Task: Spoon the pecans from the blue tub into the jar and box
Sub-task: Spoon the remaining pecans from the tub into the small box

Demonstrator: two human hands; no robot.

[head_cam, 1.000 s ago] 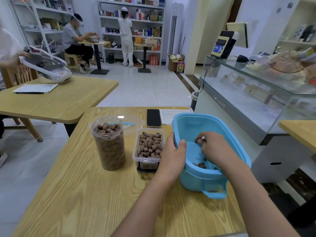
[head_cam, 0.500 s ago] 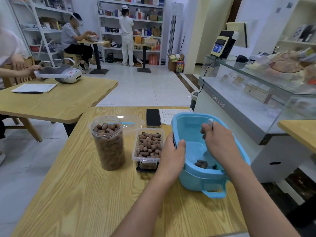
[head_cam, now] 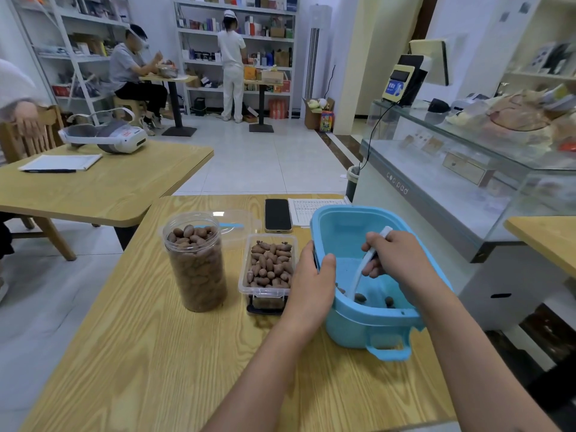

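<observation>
A blue tub [head_cam: 349, 328] stands on the right of the wooden table [head_cam: 156, 353], with a few pecans [head_cam: 361, 297] left at its bottom. My left hand [head_cam: 311, 282] grips the tub's left rim. My right hand [head_cam: 402, 257] holds a white spoon [head_cam: 361, 269] inside the tub, its bowl down among the nuts. Left of the tub is a clear rectangular box [head_cam: 268, 269] heaped with pecans. Further left stands a tall clear jar [head_cam: 195, 260], filled with pecans nearly to its mouth.
A clear lid [head_cam: 237, 227] lies behind the jar. A black phone [head_cam: 277, 215] and a printed sheet [head_cam: 314, 210] lie at the table's far edge. A glass counter [head_cam: 467, 169] runs along the right. Another wooden table [head_cam: 93, 188] stands at left.
My right hand has risen from the tub's floor and tilted the white spoon, so the handle now shows above my fingers. My left hand has stayed on the rim.
</observation>
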